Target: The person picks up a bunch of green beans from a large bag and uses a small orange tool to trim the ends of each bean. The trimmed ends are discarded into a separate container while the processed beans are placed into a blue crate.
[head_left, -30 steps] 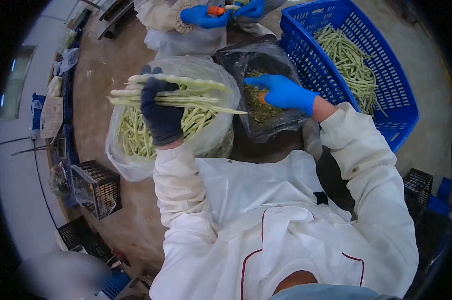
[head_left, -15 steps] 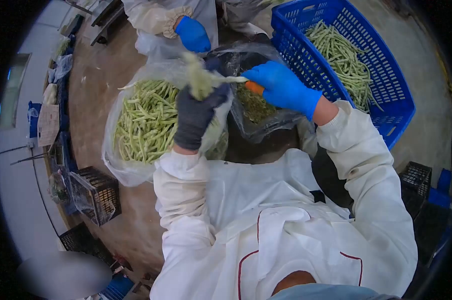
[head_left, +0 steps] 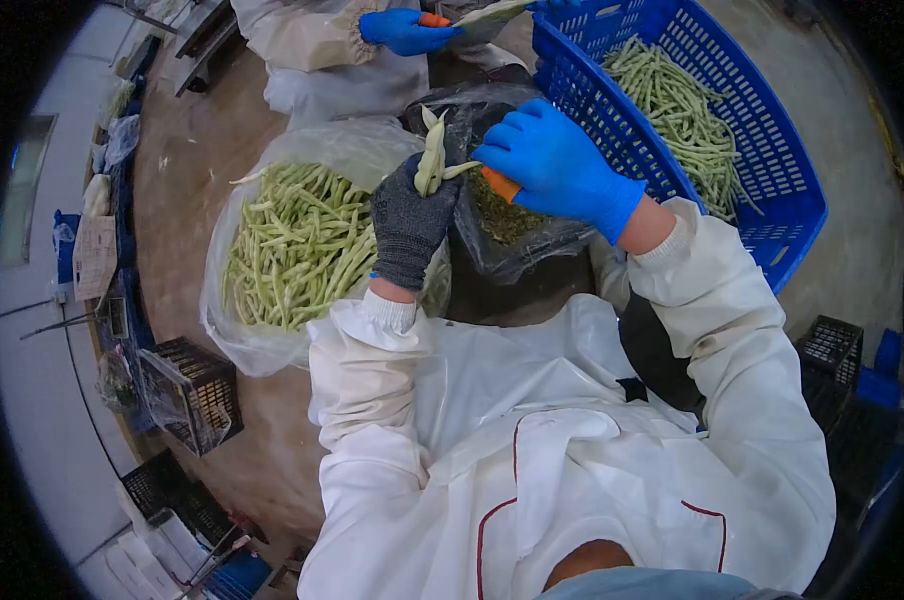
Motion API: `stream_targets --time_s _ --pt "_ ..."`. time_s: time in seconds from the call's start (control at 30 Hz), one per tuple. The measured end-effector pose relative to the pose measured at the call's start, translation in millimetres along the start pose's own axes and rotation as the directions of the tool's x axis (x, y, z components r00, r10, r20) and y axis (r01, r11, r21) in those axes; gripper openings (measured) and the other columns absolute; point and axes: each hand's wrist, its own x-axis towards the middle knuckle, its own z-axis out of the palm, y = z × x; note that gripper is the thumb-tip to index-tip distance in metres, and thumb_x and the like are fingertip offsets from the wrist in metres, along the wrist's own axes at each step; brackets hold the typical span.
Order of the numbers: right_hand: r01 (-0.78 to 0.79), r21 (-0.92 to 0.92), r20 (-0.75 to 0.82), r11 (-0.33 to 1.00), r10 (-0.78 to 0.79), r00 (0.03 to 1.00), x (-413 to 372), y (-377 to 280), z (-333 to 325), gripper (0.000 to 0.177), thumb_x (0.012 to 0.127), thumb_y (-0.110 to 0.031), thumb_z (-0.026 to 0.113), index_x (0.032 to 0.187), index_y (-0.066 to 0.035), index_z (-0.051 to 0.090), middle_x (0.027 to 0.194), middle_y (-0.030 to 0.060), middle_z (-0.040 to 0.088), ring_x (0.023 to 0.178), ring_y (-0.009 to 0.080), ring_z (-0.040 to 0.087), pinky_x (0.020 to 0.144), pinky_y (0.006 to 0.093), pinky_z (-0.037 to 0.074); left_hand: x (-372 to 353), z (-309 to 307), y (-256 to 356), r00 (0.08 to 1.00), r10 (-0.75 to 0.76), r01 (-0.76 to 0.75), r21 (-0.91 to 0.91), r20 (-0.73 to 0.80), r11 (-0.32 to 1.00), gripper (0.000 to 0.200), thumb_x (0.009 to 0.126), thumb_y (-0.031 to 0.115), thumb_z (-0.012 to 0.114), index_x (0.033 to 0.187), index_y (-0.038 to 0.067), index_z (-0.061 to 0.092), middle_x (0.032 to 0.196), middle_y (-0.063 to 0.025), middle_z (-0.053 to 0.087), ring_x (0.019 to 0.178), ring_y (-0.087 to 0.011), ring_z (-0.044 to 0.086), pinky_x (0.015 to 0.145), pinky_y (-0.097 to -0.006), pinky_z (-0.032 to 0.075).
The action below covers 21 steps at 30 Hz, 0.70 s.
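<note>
In a grey knit glove, my left hand (head_left: 412, 222) is closed round a few pale green beans (head_left: 431, 160), their tips pointing up. My right hand (head_left: 562, 170), in a blue glove, is closed on a small tool with an orange handle (head_left: 500, 184); its working end is hidden. One bean reaches sideways from my left hand to the right fingertips. Left of my left hand is a clear plastic bag (head_left: 227, 330) filled with green beans (head_left: 297, 245). Beneath my hands, a second plastic bag (head_left: 487, 255) holds green trimmings (head_left: 507, 215).
A blue perforated crate (head_left: 787, 215) with long beans (head_left: 672, 115) stands at upper right. Across from me, a co-worker's blue-gloved hand (head_left: 409, 32) holds an orange-handled tool near some beans. Black crates (head_left: 197, 395) stand at left on the brown floor (head_left: 282, 440).
The beans in my left hand, blurred before, now stand upright and sharp. My right hand has shifted slightly upward. The co-worker's hand has moved up, with an orange-handled tool now showing.
</note>
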Motion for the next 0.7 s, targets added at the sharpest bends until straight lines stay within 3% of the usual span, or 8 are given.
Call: stream_targets --time_s 0.13,0.17,0.23,0.33,0.37,0.43,0.53,0.7 --pt "-0.146 0.104 -0.037 0.984 0.151 0.988 3.5 -9.6 -9.9 0.022 0.070 -0.014 0.063 0.091 -0.008 0.068 0.082 0.0065 0.060 0.084 0.0203 0.059 0.077 0.0338 0.044 -5.2 -2.2 14.2 0.989 -0.120 0.141 -0.275 0.091 0.951 0.025 0.074 0.012 0.073 0.094 0.000 0.066 0.079 -0.0106 0.068 0.068 -0.0229 0.066 0.064 -0.0326 0.051" --pt "-0.269 0.433 -0.035 0.860 0.314 0.949 3.6 -8.8 -6.0 0.021 0.070 -0.012 0.062 0.089 -0.006 0.068 0.082 0.0074 0.062 0.082 0.0195 0.060 0.076 0.0333 0.045 -7.6 -2.0 16.7 0.980 -0.152 0.192 -0.396 0.130 0.898 0.024 0.074 0.010 0.073 0.094 -0.001 0.066 0.078 -0.0094 0.068 0.067 -0.0212 0.065 0.062 -0.0312 0.051" --pt "-0.349 0.889 0.132 0.297 0.563 0.816 3.6 -4.6 7.6 0.020 0.071 -0.010 0.059 0.087 -0.002 0.068 0.081 0.0092 0.065 0.079 0.0179 0.061 0.075 0.0324 0.047 -11.8 -2.7 20.8 0.973 -0.169 0.230 -0.574 0.157 0.786 0.022 0.075 0.006 0.071 0.094 -0.003 0.065 0.075 -0.0077 0.066 0.062 -0.0176 0.063 0.057 -0.0285 0.050" --pt "-0.302 0.951 0.300 -0.068 0.442 0.845 1.1 2.9 16.6 0.018 0.077 -0.012 0.056 0.085 -0.002 0.068 0.076 0.0044 0.063 0.073 0.0127 0.056 0.068 0.0264 0.045 -11.8 -11.5 35.1 0.983 -0.166 0.158 -0.817 0.078 0.554 0.025 0.080 0.004 0.065 0.104 -0.005 0.062 0.076 -0.0096 0.064 0.056 -0.0145 0.058 0.049 -0.0255 0.046" --pt "-0.448 0.894 0.392 0.014 0.459 0.797 -2.3 6.6 23.8 0.020 0.077 -0.014 0.056 0.086 -0.002 0.069 0.078 0.0078 0.065 0.073 0.0158 0.059 0.069 0.0295 0.047 -1.2 -25.0 22.4 0.987 0.011 0.136 -0.883 0.157 0.450 0.027 0.086 0.009 0.059 0.108 -0.005 0.059 0.094 -0.0151 0.066 0.056 -0.0130 0.054 0.051 -0.0247 0.044" --pt "-0.696 0.699 0.543 0.164 0.513 0.665 -12.8 13.4 42.8 0.024 0.077 -0.016 0.056 0.089 -0.002 0.070 0.083 0.0146 0.068 0.075 0.0219 0.065 0.069 0.0356 0.051 3.8 -52.8 25.0 0.998 -0.025 0.059 -0.966 0.055 0.252 0.027 0.089 0.014 0.057 0.111 -0.002 0.059 0.099 -0.0139 0.065 0.054 -0.0120 0.050 0.051 -0.0243 0.042" --pt "-0.650 0.126 0.464 0.749 0.535 0.706 -24.4 24.8 58.5 0.023 0.079 -0.020 0.056 0.086 -0.005 0.071 0.087 0.0184 0.069 0.080 0.0309 0.067 0.073 0.0380 0.053 5.0 -85.9 2.2 1.000 -0.015 -0.014 -1.000 -0.014 0.010 0.024 0.091 0.012 0.054 0.112 0.002 0.059 0.111 -0.0188 0.063 0.052 -0.0096 0.043 0.053 -0.0252 0.037" --pt "-0.574 -0.202 0.610 0.794 0.561 0.560 -57.8 47.9 92.2 0.021 0.077 -0.020 0.058 0.086 -0.006 0.071 0.090 0.0189 0.068 0.086 0.0365 0.066 0.077 0.0455 0.052 -1.6 -122.1 -11.6 0.986 0.080 -0.135 -0.985 -0.144 -0.105 0.026 0.093 0.016 0.053 0.113 0.001 0.059 0.107 -0.0165 0.065 0.050 -0.0015 0.046 0.054 -0.0212 0.042"
